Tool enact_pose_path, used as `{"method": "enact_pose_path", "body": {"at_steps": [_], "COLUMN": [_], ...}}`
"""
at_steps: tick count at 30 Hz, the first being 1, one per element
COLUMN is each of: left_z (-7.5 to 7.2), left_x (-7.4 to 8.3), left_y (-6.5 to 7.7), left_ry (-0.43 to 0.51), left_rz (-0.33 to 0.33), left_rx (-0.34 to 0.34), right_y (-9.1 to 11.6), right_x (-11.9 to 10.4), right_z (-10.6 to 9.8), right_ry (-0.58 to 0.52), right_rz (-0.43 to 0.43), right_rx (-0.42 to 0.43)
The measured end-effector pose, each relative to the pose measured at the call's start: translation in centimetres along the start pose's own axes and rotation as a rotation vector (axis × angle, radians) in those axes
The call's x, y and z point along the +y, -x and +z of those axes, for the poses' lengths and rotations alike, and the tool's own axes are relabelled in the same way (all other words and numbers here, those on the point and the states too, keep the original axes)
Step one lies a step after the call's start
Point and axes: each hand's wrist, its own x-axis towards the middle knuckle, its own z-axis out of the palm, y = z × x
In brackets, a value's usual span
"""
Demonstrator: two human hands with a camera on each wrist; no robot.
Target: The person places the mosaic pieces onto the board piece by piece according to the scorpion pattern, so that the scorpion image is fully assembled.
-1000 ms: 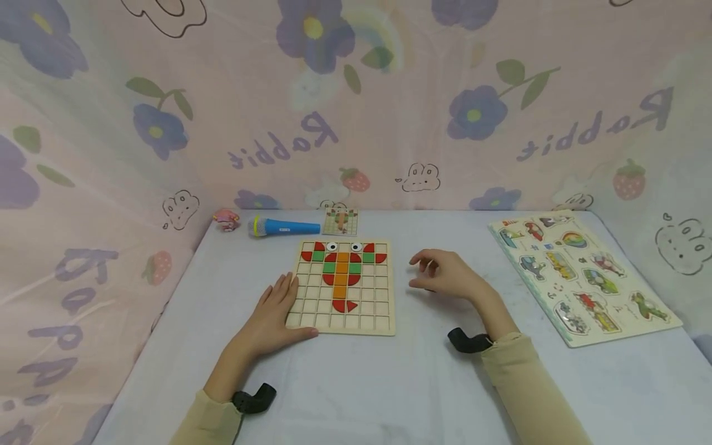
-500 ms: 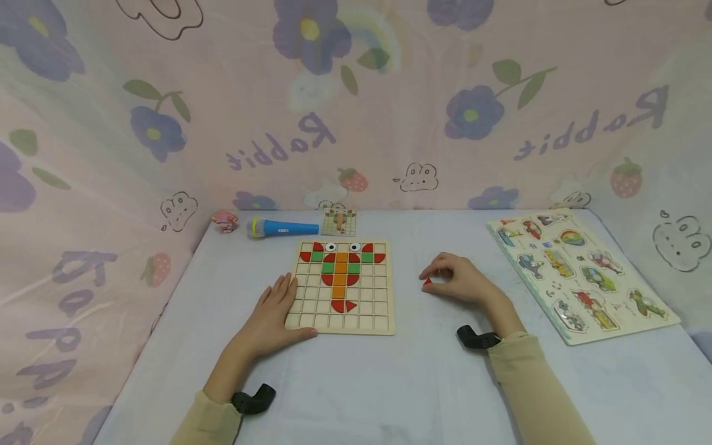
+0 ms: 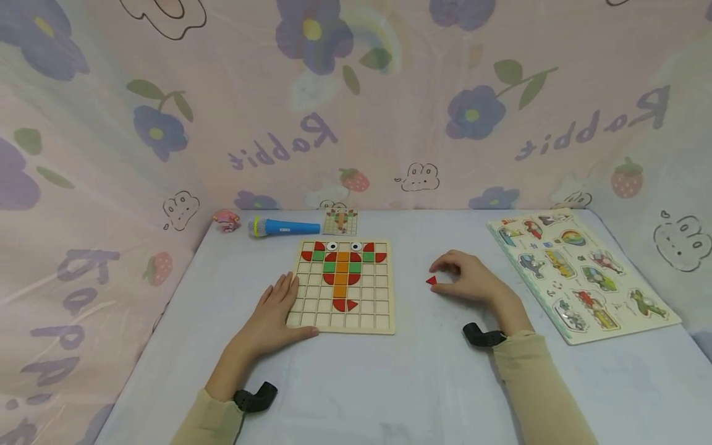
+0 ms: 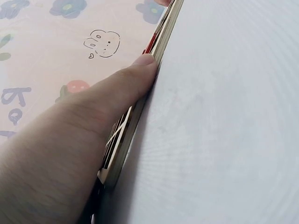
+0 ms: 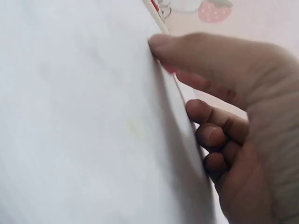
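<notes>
A wooden grid board point(image 3: 374, 318) lies flat in the middle of the table, bearing red, green and orange pieces and two eye pieces. My left hand point(image 3: 267, 318) rests along its left edge, fingers straight and thumb at the near edge. The left wrist view shows that thumb point(image 4: 133, 79) against the board's side. Right of the board, my right hand point(image 3: 473, 281) pinches a small red triangle piece point(image 3: 431, 280) at the tips of thumb and forefinger, close to the tabletop. In the right wrist view, the other fingers point(image 5: 210, 135) curl inward.
A small picture card point(image 3: 340, 222) and a blue toy microphone point(image 3: 286, 227) lie behind the board. A pink figurine point(image 3: 226, 220) stands at the back left. To the right lies a large picture puzzle board point(image 3: 581, 278). Patterned cloth point(image 3: 384, 123) hangs around the table point(image 3: 356, 389).
My right hand has shifted right, away from the board, and its thumb and forefinger have closed on the red triangle piece, which now shows at the fingertips. The left hand stays put.
</notes>
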Motion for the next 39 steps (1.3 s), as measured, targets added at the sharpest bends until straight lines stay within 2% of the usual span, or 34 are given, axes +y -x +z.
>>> {"method": "enact_pose_path", "body": {"at_steps": [7, 21, 27, 30, 33, 36, 39], "left_z": [0.2, 0.2, 0.1, 0.1, 0.1, 0.1, 0.1], "left_x": [-0.3, -0.3, -0.2, -0.2, -0.2, -0.2, -0.2], "left_y": [-0.1, 0.0, -0.1, -0.2, -0.2, -0.1, -0.2], "left_ry": [0.000, -0.002, -0.005, -0.006, -0.006, -0.005, -0.002], "left_rz": [0.004, -0.006, 0.000, 0.003, 0.001, -0.002, -0.003], "left_rx": [-0.001, -0.004, -0.002, 0.000, 0.005, 0.004, -0.001], "right_y": [0.6, 0.5, 0.1, -0.5, -1.5, -2.3, -2.6], "right_x": [0.6, 0.5, 0.1, -1.6, -4.7, -8.3, -11.2], "right_z": [-1.0, -0.1, -0.2, 0.0, 0.8, 2.5, 4.7], "right_ry": [-0.026, -0.047, -0.032, -0.044, -0.073, -0.100, -0.107], "right_rz": [0.008, -0.024, -0.006, 0.007, -0.001, -0.029, -0.064], "right_rx": [-0.022, 0.034, 0.045, 0.050, 0.055, 0.034, -0.034]}}
